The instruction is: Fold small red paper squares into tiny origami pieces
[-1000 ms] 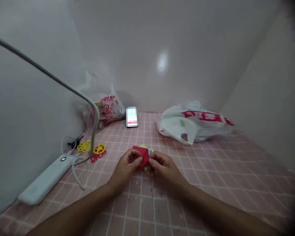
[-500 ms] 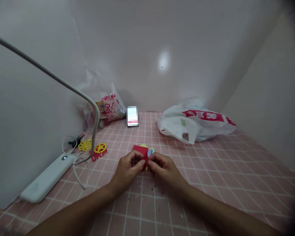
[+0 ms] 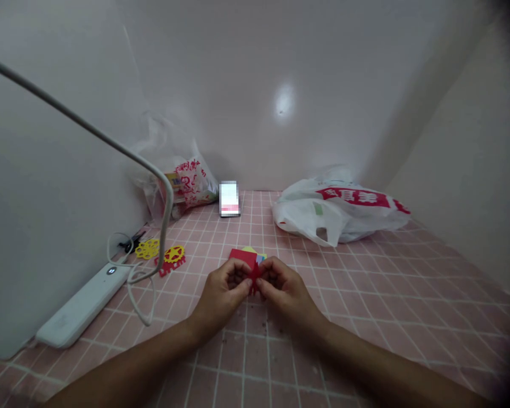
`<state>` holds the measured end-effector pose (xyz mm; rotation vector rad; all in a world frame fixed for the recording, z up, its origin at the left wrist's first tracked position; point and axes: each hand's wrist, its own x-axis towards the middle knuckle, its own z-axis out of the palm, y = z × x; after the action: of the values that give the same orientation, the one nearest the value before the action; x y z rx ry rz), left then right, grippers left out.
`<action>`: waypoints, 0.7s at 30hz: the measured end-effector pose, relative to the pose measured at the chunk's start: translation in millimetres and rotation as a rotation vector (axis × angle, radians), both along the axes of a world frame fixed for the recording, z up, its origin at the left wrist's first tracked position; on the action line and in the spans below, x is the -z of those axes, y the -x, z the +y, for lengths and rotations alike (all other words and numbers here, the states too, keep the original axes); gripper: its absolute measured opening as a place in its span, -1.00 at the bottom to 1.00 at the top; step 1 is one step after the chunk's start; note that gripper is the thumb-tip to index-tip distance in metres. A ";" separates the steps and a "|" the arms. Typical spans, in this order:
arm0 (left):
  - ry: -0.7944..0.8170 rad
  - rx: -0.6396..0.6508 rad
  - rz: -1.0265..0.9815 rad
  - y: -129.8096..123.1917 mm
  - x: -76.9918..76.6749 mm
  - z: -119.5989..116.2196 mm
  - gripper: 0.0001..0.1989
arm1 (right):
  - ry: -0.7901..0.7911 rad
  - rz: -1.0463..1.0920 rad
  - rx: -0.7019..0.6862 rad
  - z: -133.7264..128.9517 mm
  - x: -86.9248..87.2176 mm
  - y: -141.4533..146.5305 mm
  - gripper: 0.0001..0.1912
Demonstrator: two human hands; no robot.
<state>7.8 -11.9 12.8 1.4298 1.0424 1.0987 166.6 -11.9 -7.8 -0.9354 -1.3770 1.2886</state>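
Left hand (image 3: 221, 288) and right hand (image 3: 288, 288) pinched red paper (image 3: 254, 276) from opposite sides, probably for fine control, well short of table's (image 3: 365, 294) far edge.

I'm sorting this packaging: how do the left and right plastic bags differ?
The left bag stands taller, while the right bag lies lower and wider. The left bag carries red lettering; the right bag has pale lettering on a red band. The left bag is partly see-through; the right bag looks mostly opaque. Both rest on the pink surface.
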 end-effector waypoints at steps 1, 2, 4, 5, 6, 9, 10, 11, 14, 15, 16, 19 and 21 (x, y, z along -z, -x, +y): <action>0.018 -0.006 -0.021 0.0 0.3 -0.2 -0.90 | -0.009 0.015 -0.002 -0.6 -0.8 0.2 -0.89; 0.032 -0.010 -0.040 0.0 0.4 -0.3 -0.90 | -0.017 0.031 -0.005 -1.1 -1.6 0.4 -0.89; 0.048 -0.014 -0.076 0.2 -0.1 -0.5 -0.91 | -0.025 0.063 -0.014 -2.0 -3.3 0.6 -0.92; 0.053 -0.012 -0.092 0.3 -0.7 -0.5 -0.92 | -0.029 0.078 -0.018 -2.2 -4.1 0.6 -0.94; 0.057 -0.007 -0.106 0.4 -1.6 -0.6 -0.93 | -0.033 0.091 -0.024 -2.4 -4.9 0.4 -0.95; 0.075 0.020 -0.148 0.9 -4.4 -0.8 -0.94 | -0.051 0.103 -0.039 -2.3 -7.6 -1.2 -0.96; 0.080 0.031 -0.159 1.1 -5.2 -1.0 -0.93 | -0.060 0.094 -0.043 -2.3 -8.6 -2.0 -0.95; 0.083 0.038 -0.166 1.4 -5.8 -1.1 -0.93 | -0.072 0.077 -0.047 -2.3 -9.5 -2.8 -0.94; 0.066 0.042 -0.159 2.3 -6.7 -1.3 -0.93 | -0.136 -0.009 -0.024 -3.2 -11.6 -4.7 -0.91; 0.054 0.037 -0.150 2.4 -6.6 -1.2 -0.92 | -0.158 -0.039 -0.016 -3.7 -12.0 -4.9 -0.90; 0.040 0.032 -0.139 2.4 -6.5 -1.2 -0.92 | -0.174 -0.063 -0.016 -4.3 -12.5 -4.9 -0.89; -0.010 0.008 -0.099 1.5 -6.1 -1.1 -0.92 | -0.151 -0.030 -0.038 -5.8 -14.0 -4.0 -0.93; -0.062 -0.030 -0.053 0.9 -5.9 -1.5 -0.92 | -0.086 0.032 -0.052 -5.9 -15.0 -3.0 -0.93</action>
<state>6.9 -13.4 18.6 1.4302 1.0032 1.1932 169.7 -17.7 7.3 -0.8219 -1.4284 1.2682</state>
